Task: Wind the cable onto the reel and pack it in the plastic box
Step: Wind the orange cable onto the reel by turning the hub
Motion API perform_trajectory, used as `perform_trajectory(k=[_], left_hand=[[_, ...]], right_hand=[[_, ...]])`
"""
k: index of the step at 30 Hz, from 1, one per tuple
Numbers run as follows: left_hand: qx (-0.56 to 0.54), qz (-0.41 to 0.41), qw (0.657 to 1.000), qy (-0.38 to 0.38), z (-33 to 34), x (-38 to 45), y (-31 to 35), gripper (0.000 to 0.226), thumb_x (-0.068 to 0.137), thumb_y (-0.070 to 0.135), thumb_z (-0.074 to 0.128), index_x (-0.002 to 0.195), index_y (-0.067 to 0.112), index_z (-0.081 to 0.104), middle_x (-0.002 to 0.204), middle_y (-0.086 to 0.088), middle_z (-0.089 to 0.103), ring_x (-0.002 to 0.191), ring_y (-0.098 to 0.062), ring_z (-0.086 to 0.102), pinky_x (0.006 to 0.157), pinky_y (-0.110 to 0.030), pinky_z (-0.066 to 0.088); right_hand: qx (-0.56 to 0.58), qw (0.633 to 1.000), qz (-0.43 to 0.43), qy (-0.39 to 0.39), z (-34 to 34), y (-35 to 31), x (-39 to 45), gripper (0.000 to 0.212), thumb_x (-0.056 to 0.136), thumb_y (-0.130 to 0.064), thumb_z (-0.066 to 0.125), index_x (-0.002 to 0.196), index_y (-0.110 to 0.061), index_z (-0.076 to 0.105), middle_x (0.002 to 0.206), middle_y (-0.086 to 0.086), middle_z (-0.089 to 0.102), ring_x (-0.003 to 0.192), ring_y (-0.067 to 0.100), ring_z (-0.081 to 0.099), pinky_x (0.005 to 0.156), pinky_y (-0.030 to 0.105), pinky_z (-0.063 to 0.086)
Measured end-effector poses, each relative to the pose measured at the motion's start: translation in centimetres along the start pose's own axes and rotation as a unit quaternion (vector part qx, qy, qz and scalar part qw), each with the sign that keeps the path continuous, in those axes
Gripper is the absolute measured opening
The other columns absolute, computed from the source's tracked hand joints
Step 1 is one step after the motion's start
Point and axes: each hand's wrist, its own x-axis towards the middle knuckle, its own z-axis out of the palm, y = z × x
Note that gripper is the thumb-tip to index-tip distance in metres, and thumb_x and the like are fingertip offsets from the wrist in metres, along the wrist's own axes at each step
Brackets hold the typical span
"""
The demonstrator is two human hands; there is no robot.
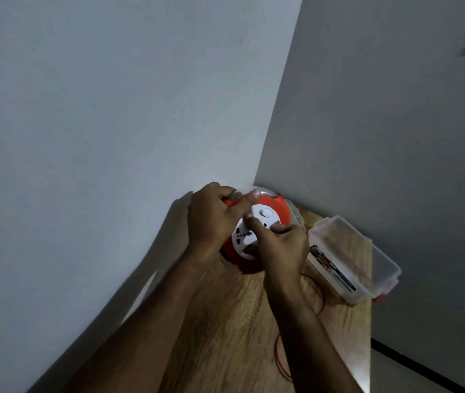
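1. My left hand [211, 222] is clamped on the rim of the orange cable reel [256, 234], thumb across the top edge, holding it tilted up off the wooden table [225, 321].
2. My right hand [281, 251] is curled narrow, fingertips [251, 221] pressed onto the reel's white socket face [249, 232]. I judge this is the winding grip: turn the white centre while the left hand keeps the orange housing steady.
3. The red cable [322, 300] lies loose on the table below my right wrist and trails toward me, so a good length is not yet wound.
4. To wind well, I should turn the centre evenly and let the cable feed in straight, without kinks. If it snags on the table edge or loops under my forearm, I should stop and free it rather than pull.
5. The clear plastic box [353, 256] sits open just to the right of the reel, near the wall. Its lid [295, 215] appears to stand behind the reel, though mostly hidden.
6. The reel should go in flat once the cable is fully in.
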Motion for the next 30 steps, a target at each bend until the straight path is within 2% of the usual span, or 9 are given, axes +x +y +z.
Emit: perform_trajectory(k=[2,4,7,10,15,21,25,28,30], left_hand=[[-0.012,-0.011,1.000,-0.012,-0.2,0.1,0.0,0.060,0.073,0.077,0.062,0.076,0.019,0.077,0.065,0.013,0.065,0.067,-0.004,0.064,0.062,-0.027,0.053],[-0.032,-0.030,0.999,-0.021,-0.3,0.2,-0.2,0.057,0.075,0.075,0.063,0.076,0.020,0.078,0.063,0.016,0.066,0.066,-0.003,0.066,0.065,-0.029,0.056],[-0.048,-0.030,0.997,-0.047,-0.3,0.4,-0.4,0.063,0.076,0.075,0.063,0.071,0.013,0.075,0.064,0.003,0.071,0.066,-0.012,0.066,0.068,-0.041,0.059],[-0.048,-0.023,0.997,-0.059,-0.2,0.5,-0.4,0.065,0.076,0.074,0.065,0.066,0.010,0.069,0.060,-0.003,0.067,0.063,-0.017,0.063,0.066,-0.044,0.058],[-0.021,-0.016,0.998,-0.065,0.1,0.3,0.0,0.060,0.075,0.076,0.064,0.068,0.017,0.074,0.063,0.004,0.068,0.065,-0.013,0.065,0.066,-0.041,0.059],[0.004,0.001,0.997,-0.082,-0.3,0.2,-0.1,0.053,0.077,0.070,0.069,0.076,0.018,0.078,0.070,0.004,0.070,0.069,-0.012,0.066,0.067,-0.038,0.058],[-0.014,-0.012,0.998,-0.057,-0.4,0.1,0.2,0.060,0.075,0.074,0.064,0.075,0.016,0.076,0.070,0.003,0.072,0.068,-0.014,0.068,0.066,-0.041,0.061],[-0.008,0.005,0.999,-0.048,-0.4,0.4,0.4,0.057,0.074,0.076,0.063,0.075,0.020,0.076,0.070,0.009,0.069,0.067,-0.008,0.066,0.061,-0.032,0.057],[-0.006,0.018,0.999,-0.036,-0.4,0.5,0.5,0.061,0.073,0.079,0.061,0.074,0.020,0.076,0.069,0.008,0.067,0.067,-0.008,0.064,0.061,-0.030,0.054]], right_hand=[[0.018,0.999,-0.026,0.001,-0.4,-0.2,-0.9,0.042,0.071,-0.050,0.084,0.092,-0.022,0.060,0.090,0.002,0.074,0.081,0.018,0.075,0.056,0.030,0.062],[-0.072,0.975,-0.206,0.045,-1.4,-0.8,-2.1,0.029,0.082,-0.042,0.078,0.085,-0.024,0.056,0.085,-0.009,0.069,0.077,0.008,0.071,0.053,0.013,0.054],[-0.227,0.835,-0.501,0.034,-3.2,-1.0,-3.2,0.023,0.083,-0.025,0.080,0.096,-0.016,0.064,0.094,0.000,0.071,0.082,0.013,0.067,0.073,0.022,0.056],[-0.383,0.777,-0.499,-0.042,-4.0,-0.9,-3.1,0.055,0.074,-0.022,0.084,0.125,-0.017,0.062,0.124,0.011,0.062,0.109,0.030,0.063,0.087,0.044,0.056],[-0.520,0.739,-0.425,-0.054,-3.6,-0.2,-2.6,0.083,0.071,-0.043,0.084,0.143,-0.026,0.047,0.140,0.016,0.046,0.122,0.036,0.055,0.092,0.049,0.054],[-0.443,0.770,-0.459,-0.022,-3.2,0.2,-1.4,0.078,0.056,-0.046,0.093,0.125,-0.020,0.069,0.114,0.012,0.068,0.090,0.031,0.070,0.070,0.040,0.059],[-0.300,0.873,-0.383,-0.007,-2.4,-0.2,-1.4,0.061,0.071,-0.049,0.082,0.123,-0.020,0.070,0.109,0.002,0.077,0.092,0.017,0.074,0.083,0.035,0.062],[-0.169,0.942,-0.289,0.006,-1.4,-0.6,-1.8,0.052,0.070,-0.053,0.082,0.110,-0.025,0.066,0.101,-0.021,0.068,0.086,-0.005,0.066,0.066,0.009,0.054],[-0.073,0.976,-0.202,0.019,-0.9,-0.9,-2.0,0.047,0.067,-0.050,0.086,0.098,-0.029,0.058,0.091,-0.023,0.063,0.081,-0.007,0.064,0.055,0.003,0.047]])
